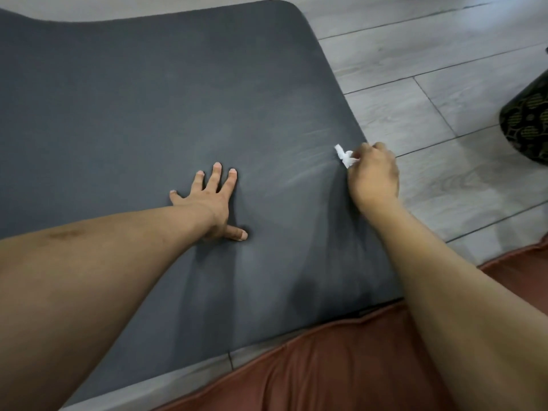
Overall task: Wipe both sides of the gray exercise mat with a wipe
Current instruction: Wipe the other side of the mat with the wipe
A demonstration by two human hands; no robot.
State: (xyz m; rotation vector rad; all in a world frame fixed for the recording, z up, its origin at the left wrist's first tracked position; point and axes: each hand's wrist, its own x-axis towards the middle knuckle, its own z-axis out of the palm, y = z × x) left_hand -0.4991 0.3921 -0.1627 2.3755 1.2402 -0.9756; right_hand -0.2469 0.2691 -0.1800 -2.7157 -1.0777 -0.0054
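Observation:
The gray exercise mat (154,93) lies flat on the floor and fills most of the view. My left hand (212,203) rests palm down on its middle, fingers spread and straight. My right hand (374,172) is at the mat's right edge, fingers curled round a small crumpled white wipe (345,155) that pokes out to the left and touches the mat surface. Faint streaks show on the mat just left of the wipe.
Light gray wood-look floor planks (430,63) run along the right of the mat. A dark patterned object (527,123) stands at the far right edge. A rust-red cushion (341,366) lies along the bottom, against the mat's near edge.

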